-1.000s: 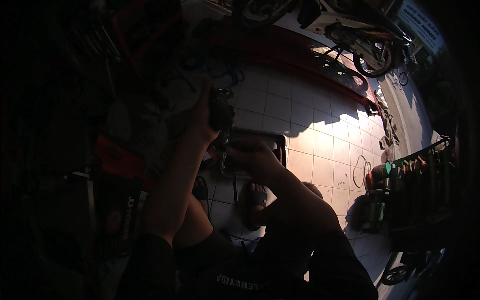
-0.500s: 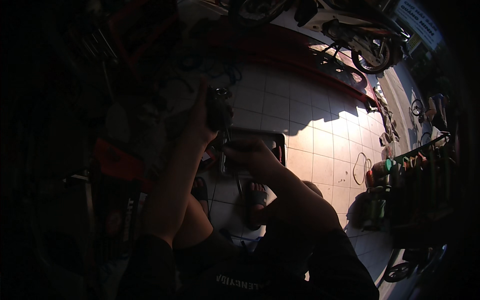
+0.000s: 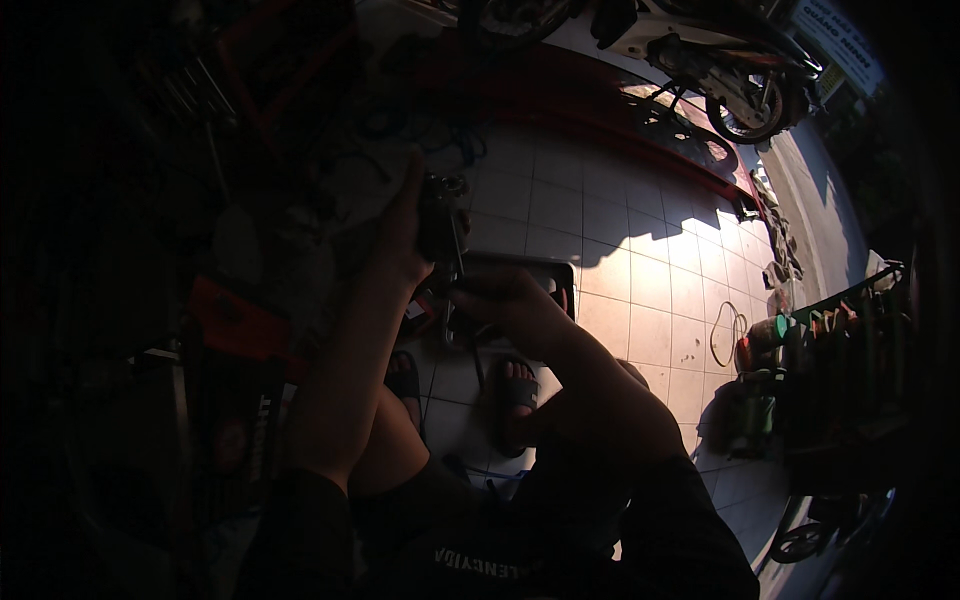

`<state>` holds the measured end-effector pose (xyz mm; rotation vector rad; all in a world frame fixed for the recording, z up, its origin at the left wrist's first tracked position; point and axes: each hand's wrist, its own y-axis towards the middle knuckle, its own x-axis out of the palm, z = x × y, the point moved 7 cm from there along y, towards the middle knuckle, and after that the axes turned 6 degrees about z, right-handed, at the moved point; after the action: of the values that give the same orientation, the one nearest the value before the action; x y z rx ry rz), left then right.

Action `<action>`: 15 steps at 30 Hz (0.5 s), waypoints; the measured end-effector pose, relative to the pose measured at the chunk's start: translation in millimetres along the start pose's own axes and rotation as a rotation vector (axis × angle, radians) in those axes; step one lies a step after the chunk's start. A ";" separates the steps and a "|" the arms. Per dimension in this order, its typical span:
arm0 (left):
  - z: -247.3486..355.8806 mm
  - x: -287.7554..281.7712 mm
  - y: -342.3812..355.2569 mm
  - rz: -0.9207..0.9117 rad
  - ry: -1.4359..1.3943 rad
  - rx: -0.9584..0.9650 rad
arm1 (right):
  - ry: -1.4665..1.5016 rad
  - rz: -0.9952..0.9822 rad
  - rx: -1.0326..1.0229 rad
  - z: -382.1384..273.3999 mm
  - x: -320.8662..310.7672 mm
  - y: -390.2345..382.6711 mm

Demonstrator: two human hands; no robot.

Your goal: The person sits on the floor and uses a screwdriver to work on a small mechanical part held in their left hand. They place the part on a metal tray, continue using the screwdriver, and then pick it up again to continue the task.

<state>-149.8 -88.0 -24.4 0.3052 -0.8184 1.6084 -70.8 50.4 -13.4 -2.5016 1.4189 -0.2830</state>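
dark part (image 3: 440, 215) | left hand (image 3: 405, 235) grips | right hand (image 3: 505, 305) below, perhaps touching

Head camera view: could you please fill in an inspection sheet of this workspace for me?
Surface: pale tiled floor, part sunlit, part shadowed.
Job's things: small dark part held up; thin metal tool below it; details too dark to tell.
Clutter: dark tray on the floor; bottles on a rack.
Hands: left hand grips the part; right hand holds the tool.
Cables: looped cord on the tiles.
Surroundings: parked motorbike; sandalled feet below.
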 end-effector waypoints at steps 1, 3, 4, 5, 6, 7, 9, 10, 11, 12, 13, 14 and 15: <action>0.0 -0.2 -0.6 -0.001 0.010 -0.001 | 0.000 0.007 0.016 -1.5 0.0 -1.3; 0.5 -1.7 1.4 -0.017 0.006 0.007 | -0.016 -0.004 0.009 1.6 0.2 1.8; 0.8 -2.7 2.3 -0.025 0.005 0.012 | -0.024 -0.009 0.006 3.4 0.3 3.5; 0.0 -2.5 2.3 -0.008 0.002 0.011 | -0.011 -0.016 0.008 5.4 -0.5 4.3; -1.0 -1.9 2.3 0.009 0.000 0.010 | 0.002 -0.023 0.011 7.1 -1.3 4.9; -1.9 -1.7 2.2 0.027 -0.002 0.010 | 0.015 -0.030 0.014 8.0 -1.7 5.2; -3.7 -0.4 2.3 0.014 -0.009 0.012 | 0.017 -0.014 0.047 3.9 -2.2 1.4; -4.3 0.1 2.3 0.008 -0.013 0.014 | 0.018 -0.007 0.064 2.9 -2.8 0.1; -3.7 0.3 2.1 0.007 -0.004 0.019 | 0.002 -0.011 0.048 3.2 -3.5 0.9; -3.1 0.5 2.0 0.005 0.004 0.025 | -0.015 -0.014 0.032 4.9 -4.6 2.4; -2.7 0.8 1.9 0.003 0.012 0.030 | -0.031 -0.018 0.016 5.2 -5.1 3.2; -2.7 0.3 1.8 0.005 0.013 0.030 | -0.023 -0.015 0.017 4.6 -4.8 3.0; -2.9 -0.2 1.7 0.007 0.013 0.030 | -0.015 -0.013 0.018 3.2 -4.3 2.4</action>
<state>-150.7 -86.2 -27.1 0.3135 -0.7867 1.6294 -73.9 53.3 -17.4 -2.4942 1.3893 -0.2777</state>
